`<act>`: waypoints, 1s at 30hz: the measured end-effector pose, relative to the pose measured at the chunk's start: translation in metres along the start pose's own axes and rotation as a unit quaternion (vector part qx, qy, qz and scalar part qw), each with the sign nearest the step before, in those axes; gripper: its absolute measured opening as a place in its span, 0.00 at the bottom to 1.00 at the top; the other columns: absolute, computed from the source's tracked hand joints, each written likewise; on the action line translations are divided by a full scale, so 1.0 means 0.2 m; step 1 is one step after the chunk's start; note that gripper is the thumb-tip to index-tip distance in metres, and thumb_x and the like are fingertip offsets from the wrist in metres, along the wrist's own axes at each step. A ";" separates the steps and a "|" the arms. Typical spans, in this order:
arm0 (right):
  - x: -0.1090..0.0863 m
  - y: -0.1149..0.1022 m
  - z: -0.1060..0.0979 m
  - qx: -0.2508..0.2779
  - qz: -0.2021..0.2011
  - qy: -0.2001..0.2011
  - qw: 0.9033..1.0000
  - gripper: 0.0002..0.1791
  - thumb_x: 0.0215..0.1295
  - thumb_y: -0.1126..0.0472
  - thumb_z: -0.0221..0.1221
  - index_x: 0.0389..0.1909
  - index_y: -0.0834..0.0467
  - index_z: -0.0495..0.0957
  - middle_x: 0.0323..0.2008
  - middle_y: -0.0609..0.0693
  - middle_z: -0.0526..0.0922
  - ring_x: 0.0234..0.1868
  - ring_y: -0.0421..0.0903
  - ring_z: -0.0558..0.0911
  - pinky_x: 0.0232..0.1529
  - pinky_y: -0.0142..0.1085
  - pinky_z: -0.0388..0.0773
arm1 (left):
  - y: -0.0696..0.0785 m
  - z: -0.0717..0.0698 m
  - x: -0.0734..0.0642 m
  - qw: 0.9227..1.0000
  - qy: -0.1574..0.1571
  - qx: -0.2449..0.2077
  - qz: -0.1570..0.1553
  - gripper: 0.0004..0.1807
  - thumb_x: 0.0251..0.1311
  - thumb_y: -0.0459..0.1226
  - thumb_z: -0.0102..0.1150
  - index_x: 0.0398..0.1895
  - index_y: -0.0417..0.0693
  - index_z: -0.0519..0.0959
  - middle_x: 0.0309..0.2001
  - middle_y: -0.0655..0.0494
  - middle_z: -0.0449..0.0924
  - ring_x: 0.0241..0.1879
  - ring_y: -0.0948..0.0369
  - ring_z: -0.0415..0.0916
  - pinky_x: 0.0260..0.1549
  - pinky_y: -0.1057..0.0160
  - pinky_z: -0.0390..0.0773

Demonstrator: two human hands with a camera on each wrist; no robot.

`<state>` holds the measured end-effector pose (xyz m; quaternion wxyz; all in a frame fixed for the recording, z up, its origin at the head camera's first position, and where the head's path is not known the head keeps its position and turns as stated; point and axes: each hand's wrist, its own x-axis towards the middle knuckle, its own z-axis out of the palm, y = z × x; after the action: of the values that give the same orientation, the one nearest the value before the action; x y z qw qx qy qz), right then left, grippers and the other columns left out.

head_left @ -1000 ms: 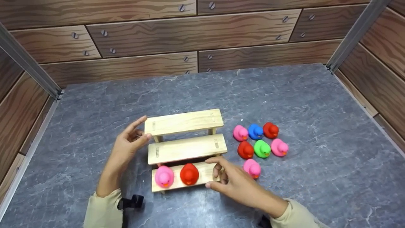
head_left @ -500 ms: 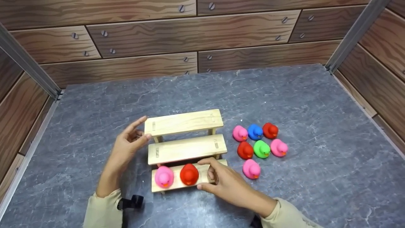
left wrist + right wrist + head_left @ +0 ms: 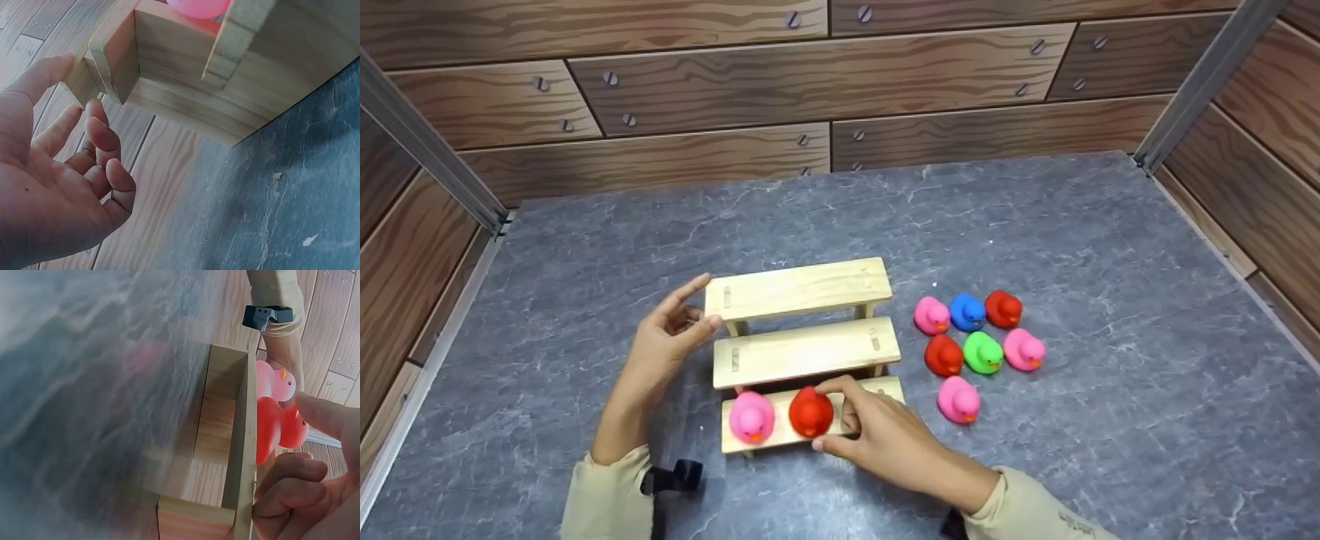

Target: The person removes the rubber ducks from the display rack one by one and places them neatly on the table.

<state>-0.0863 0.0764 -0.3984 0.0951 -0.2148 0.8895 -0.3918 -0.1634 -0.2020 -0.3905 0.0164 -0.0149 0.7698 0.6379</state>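
A three-step wooden display stand point(image 3: 802, 352) rests on the table. My left hand point(image 3: 656, 341) pinches the left end of its top step between thumb and index finger; the other fingers point(image 3: 115, 174) curl loosely below in the left wrist view. On the lowest step sit a pink rubber duck point(image 3: 751, 417) and, to its right, a red rubber duck point(image 3: 811, 412). My right hand point(image 3: 889, 431) is at the red duck, thumb in front and index finger behind. The thumb tip is by the duck's beak in the right wrist view; firm contact cannot be made out.
Right of the stand, several rubber ducks lie grouped on the dark marbled table point(image 3: 1110, 247), among them a blue duck point(image 3: 967, 312), a green duck point(image 3: 983, 352) and a pink duck point(image 3: 958, 400). Wood-patterned walls point(image 3: 810, 82) enclose the table behind and at both sides.
My right hand has moved left along the lowest step, from its right end to the red duck, thumb and index finger still spread. The left hand, stand and ducks stay put.
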 end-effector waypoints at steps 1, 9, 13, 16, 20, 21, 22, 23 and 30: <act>0.00 0.00 0.00 -0.001 -0.001 0.001 1.000 0.25 0.57 0.49 0.68 0.54 0.47 0.72 0.22 0.37 0.67 0.21 0.32 0.63 0.24 0.27 0.61 | 0.00 0.00 0.00 1.000 0.000 0.000 0.001 0.31 0.60 0.32 0.62 0.68 0.54 0.68 0.33 0.55 0.74 0.30 0.65 0.70 0.33 0.70 0.72; 0.01 -0.01 0.02 -0.008 -0.001 0.010 1.000 0.24 0.57 0.47 0.67 0.53 0.47 0.73 0.20 0.36 0.67 0.20 0.32 0.62 0.22 0.27 0.60 | 0.01 0.00 0.01 1.000 0.000 0.003 0.000 0.31 0.60 0.32 0.63 0.68 0.54 0.69 0.34 0.55 0.74 0.30 0.65 0.70 0.33 0.71 0.72; 0.01 -0.01 0.02 -0.010 0.000 0.015 1.000 0.23 0.57 0.47 0.67 0.51 0.47 0.74 0.19 0.36 0.67 0.19 0.31 0.62 0.22 0.26 0.59 | 0.01 0.01 0.01 1.000 -0.002 -0.002 0.002 0.31 0.60 0.32 0.63 0.68 0.54 0.69 0.33 0.56 0.74 0.30 0.65 0.70 0.32 0.71 0.71; 0.01 -0.02 0.02 -0.014 -0.002 0.020 1.000 0.22 0.57 0.46 0.67 0.49 0.47 0.74 0.19 0.36 0.67 0.19 0.31 0.62 0.22 0.27 0.59 | 0.02 0.01 0.01 1.000 -0.005 -0.001 0.003 0.31 0.60 0.32 0.63 0.68 0.55 0.69 0.34 0.55 0.74 0.30 0.65 0.70 0.33 0.70 0.71; 0.01 -0.02 0.02 -0.012 -0.004 0.022 1.000 0.20 0.57 0.46 0.67 0.48 0.47 0.75 0.20 0.36 0.67 0.19 0.31 0.62 0.22 0.27 0.59 | 0.02 0.01 0.01 1.000 -0.008 0.003 0.001 0.31 0.60 0.33 0.63 0.68 0.56 0.68 0.34 0.55 0.74 0.31 0.65 0.70 0.33 0.69 0.71; 0.01 -0.02 0.02 -0.009 -0.004 0.021 1.000 0.20 0.57 0.47 0.67 0.48 0.47 0.75 0.20 0.36 0.67 0.19 0.31 0.62 0.22 0.27 0.59 | 0.02 0.01 0.01 1.000 -0.007 0.004 0.001 0.31 0.60 0.34 0.63 0.68 0.56 0.68 0.34 0.55 0.74 0.30 0.64 0.70 0.33 0.69 0.71; 0.01 -0.02 0.03 -0.006 -0.005 0.020 1.000 0.19 0.57 0.47 0.67 0.48 0.47 0.75 0.20 0.36 0.67 0.19 0.31 0.62 0.23 0.27 0.59 | 0.02 0.01 0.01 1.000 -0.006 0.004 0.000 0.31 0.60 0.33 0.63 0.68 0.56 0.68 0.34 0.55 0.74 0.30 0.64 0.69 0.32 0.69 0.71; 0.01 -0.02 0.03 -0.003 -0.005 0.019 1.000 0.19 0.57 0.48 0.67 0.47 0.48 0.75 0.19 0.36 0.67 0.19 0.31 0.62 0.23 0.26 0.59 | 0.01 0.01 0.01 1.000 -0.006 0.004 -0.001 0.32 0.60 0.33 0.63 0.68 0.55 0.68 0.34 0.55 0.74 0.30 0.65 0.69 0.32 0.70 0.71; -0.01 0.00 0.00 0.016 -0.018 0.011 1.000 0.18 0.59 0.52 0.67 0.48 0.50 0.76 0.19 0.35 0.66 0.20 0.29 0.62 0.24 0.25 0.60 | 0.01 0.00 0.00 1.000 -0.003 0.001 0.003 0.32 0.60 0.32 0.63 0.68 0.53 0.68 0.33 0.56 0.74 0.30 0.65 0.69 0.31 0.70 0.70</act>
<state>-0.0841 0.0774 -0.3981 0.0816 -0.2255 0.8800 -0.4100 -0.1635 -0.2018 -0.3895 0.0164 -0.0110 0.7706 0.6370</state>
